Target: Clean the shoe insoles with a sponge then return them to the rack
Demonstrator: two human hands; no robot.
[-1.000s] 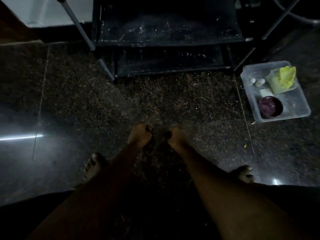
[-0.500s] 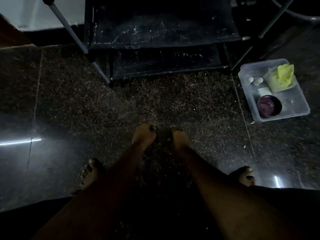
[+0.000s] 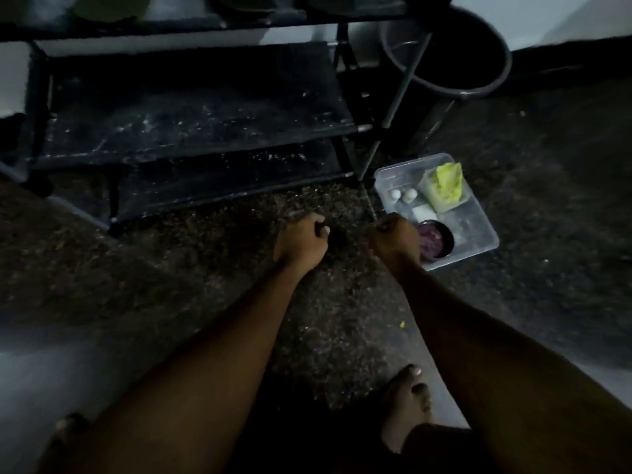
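The scene is very dim. My left hand (image 3: 301, 242) and my right hand (image 3: 396, 241) reach forward over the floor, both with curled fingers. Between them they hold a dark insole (image 3: 338, 238), which is hard to make out against the floor. The black shoe rack (image 3: 191, 131) stands just beyond the hands, its two lower shelves bare and dusty. A yellow-green sponge (image 3: 446, 186) lies in a clear plastic box (image 3: 485, 230) just right of my right hand.
The box also holds a dark round tin with purple contents (image 3: 436, 239) and small white pieces (image 3: 403, 195). A dark bucket (image 3: 478, 80) stands behind the box beside the rack's slanted leg. My bare foot (image 3: 407, 405) rests on the speckled stone floor.
The view has swung up and to the left, so the rack's upper shelf and the bucket now show. Both hands have moved forward, closer to the rack and the box, and sit a little wider apart.
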